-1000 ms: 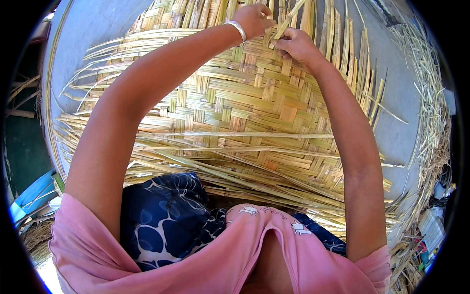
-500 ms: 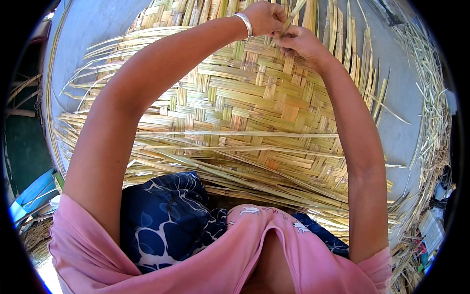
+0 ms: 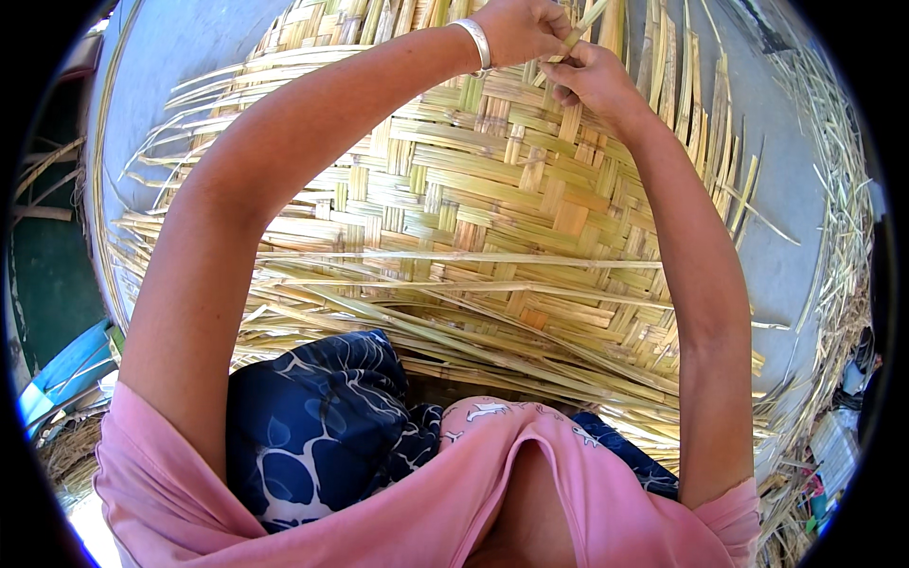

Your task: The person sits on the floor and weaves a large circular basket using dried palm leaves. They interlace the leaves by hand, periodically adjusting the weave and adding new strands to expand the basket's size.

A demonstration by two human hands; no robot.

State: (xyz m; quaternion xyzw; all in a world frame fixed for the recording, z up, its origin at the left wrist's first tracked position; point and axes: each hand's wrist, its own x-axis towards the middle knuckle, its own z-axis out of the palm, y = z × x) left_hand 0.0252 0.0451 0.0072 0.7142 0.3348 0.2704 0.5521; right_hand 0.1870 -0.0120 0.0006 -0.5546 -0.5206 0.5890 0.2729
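Note:
A large woven bamboo mat [image 3: 473, 189] lies in front of me, its loose strip ends sticking out along the left, right and far sides. At its far part, my left hand [image 3: 524, 30], with a silver bangle [image 3: 473, 43] at the wrist, pinches a greenish bamboo strip [image 3: 585, 24]. Just right of it and almost touching, my right hand [image 3: 597, 83] is closed with thumb and fingers at the lower end of the same strip. The strip slants up to the right, out of the picture's top edge.
Long loose strips [image 3: 454, 284] lie across the near part of the mat, close to my knees under dark blue patterned cloth [image 3: 312, 426]. Grey floor [image 3: 781, 180] surrounds the mat. Straw-like scraps [image 3: 843, 199] pile along the right; a blue object [image 3: 71, 369] stands at the left.
Both hands have shifted slightly to the right, still pinching at the strip. My left fingers now sit higher on it, a little apart from the right fingertips. The mat looks unchanged.

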